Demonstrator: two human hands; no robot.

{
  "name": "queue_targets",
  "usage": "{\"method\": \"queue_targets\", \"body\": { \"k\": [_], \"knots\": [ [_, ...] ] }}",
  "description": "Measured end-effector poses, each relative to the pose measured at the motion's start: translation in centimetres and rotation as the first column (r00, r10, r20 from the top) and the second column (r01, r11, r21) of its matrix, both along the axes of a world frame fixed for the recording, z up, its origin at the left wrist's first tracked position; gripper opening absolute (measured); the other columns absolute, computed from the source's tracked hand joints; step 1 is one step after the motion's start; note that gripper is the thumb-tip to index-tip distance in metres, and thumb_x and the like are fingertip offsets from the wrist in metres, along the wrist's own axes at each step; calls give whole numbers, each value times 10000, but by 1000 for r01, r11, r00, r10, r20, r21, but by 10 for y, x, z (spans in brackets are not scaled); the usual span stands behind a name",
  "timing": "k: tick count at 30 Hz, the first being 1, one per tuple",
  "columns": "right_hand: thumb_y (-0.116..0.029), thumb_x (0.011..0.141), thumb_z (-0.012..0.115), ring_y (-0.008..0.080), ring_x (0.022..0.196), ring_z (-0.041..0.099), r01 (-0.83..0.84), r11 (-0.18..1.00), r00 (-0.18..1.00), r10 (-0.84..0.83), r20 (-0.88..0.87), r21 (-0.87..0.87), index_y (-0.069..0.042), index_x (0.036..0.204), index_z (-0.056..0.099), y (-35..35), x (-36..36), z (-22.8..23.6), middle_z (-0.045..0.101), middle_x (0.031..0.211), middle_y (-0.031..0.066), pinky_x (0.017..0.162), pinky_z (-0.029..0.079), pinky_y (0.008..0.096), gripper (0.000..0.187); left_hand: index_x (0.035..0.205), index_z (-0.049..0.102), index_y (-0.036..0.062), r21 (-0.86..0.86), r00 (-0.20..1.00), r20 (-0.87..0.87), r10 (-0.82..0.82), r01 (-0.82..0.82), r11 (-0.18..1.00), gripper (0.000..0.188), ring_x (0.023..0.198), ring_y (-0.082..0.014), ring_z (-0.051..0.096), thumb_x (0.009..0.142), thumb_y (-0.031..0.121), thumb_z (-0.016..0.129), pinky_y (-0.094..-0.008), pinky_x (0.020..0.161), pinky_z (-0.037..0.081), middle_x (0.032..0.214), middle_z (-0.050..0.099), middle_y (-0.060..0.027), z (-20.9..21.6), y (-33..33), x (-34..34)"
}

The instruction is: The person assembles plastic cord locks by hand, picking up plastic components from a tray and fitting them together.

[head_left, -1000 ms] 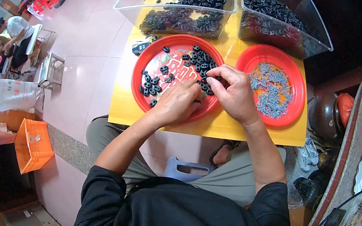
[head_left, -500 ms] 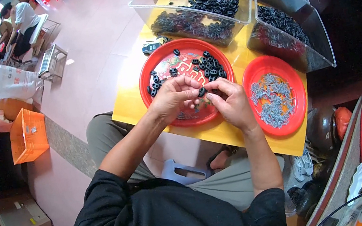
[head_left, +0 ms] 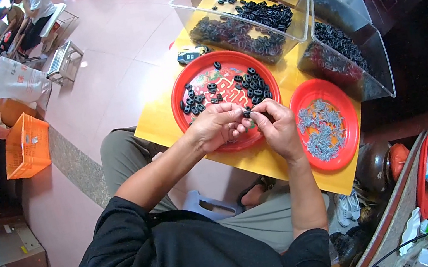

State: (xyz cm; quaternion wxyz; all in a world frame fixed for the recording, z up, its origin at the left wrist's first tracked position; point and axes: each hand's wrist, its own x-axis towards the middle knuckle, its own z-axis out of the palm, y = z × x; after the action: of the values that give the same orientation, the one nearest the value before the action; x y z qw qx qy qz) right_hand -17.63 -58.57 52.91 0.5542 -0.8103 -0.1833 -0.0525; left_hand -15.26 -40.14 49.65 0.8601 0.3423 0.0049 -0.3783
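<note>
My left hand (head_left: 217, 127) and my right hand (head_left: 279, 128) meet above the near edge of a round red tray (head_left: 176, 99). Between their fingertips is a small black oval plastic piece (head_left: 247, 112), pinched from both sides. Fingers cover most of it, so details are hidden. In the tray lie similar black two-holed pieces (head_left: 256, 86), grouped at the left and right over a printed pattern. To the right, a second red tray (head_left: 354, 130) holds many small thin grey pieces (head_left: 325, 140), perhaps springs; neither hand touches them.
Clear plastic bins (head_left: 247, 29) with heaps of black pieces stand at the back of the yellow tabletop (head_left: 156, 112). A dark key fob (head_left: 189, 57) lies beside the tray. An orange crate (head_left: 27, 145) sits on the floor at left. Other people (head_left: 37, 10) are farther off.
The view has shifted slightly, bringing a person's sleeve into sight at the upper right. Both hands stay together, and my fingers have closed further over the black piece.
</note>
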Motion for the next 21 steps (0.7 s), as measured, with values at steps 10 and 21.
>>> {"method": "queue_targets", "body": {
  "k": [10,21],
  "knots": [
    [-66,844,619,104,606,562,145,981,972,-117,-203,128,17,798,615,1,1,-12,608,677,49,557,449,258,95,960,592,12,69,996,79,52,-58,996,96,686,-132,640,864,1,588,-222,586,532,844,660,-108,3,0,-5],
    [-102,862,631,26,454,464,223,937,921,-112,-373,270,-14,779,617,9,-1,-11,567,601,-21,395,354,201,122,889,618,13,123,995,65,70,-77,989,50,620,-116,618,850,41,631,-208,533,500,774,657,-94,-1,-2,-4]
  ]
}}
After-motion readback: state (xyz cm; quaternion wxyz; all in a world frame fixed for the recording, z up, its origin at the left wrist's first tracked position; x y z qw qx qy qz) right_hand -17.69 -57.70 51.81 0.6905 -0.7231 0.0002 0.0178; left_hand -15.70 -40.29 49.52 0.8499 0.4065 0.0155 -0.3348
